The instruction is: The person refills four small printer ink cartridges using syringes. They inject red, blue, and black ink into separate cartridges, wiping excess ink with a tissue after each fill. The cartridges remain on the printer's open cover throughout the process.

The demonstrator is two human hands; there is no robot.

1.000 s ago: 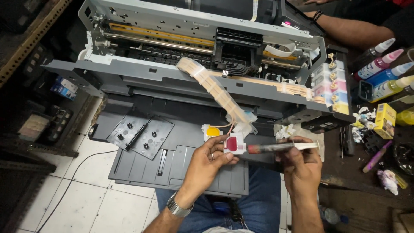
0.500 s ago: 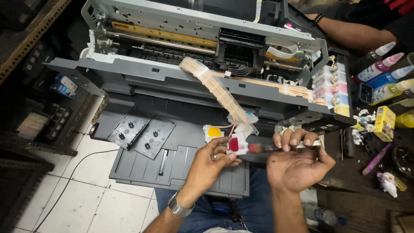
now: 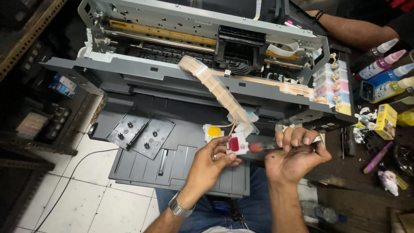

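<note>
My left hand (image 3: 209, 162) pinches a small white ink damper with red ink inside (image 3: 236, 144). It hangs from a taped bundle of thin tubes (image 3: 215, 86) that runs up into the opened printer (image 3: 194, 56). My right hand (image 3: 297, 157) is wrapped around a syringe (image 3: 263, 147) whose red-stained tip meets the damper's right side. A second damper with yellow ink (image 3: 213, 131) dangles just left of the red one. The syringe's rear is hidden in my fist.
The printer's grey output tray (image 3: 172, 166) sits under my hands, with a black plastic panel (image 3: 140, 133) lying on it. Ink tanks (image 3: 334, 86) hang on the printer's right side. Coloured ink bottles (image 3: 384, 73) and a yellow box (image 3: 386, 121) stand at right. Another person's forearm (image 3: 353, 30) reaches in top right.
My right hand has turned over and closed into a fist around the syringe, pulling in toward the red damper. My left hand has kept its hold on the damper.
</note>
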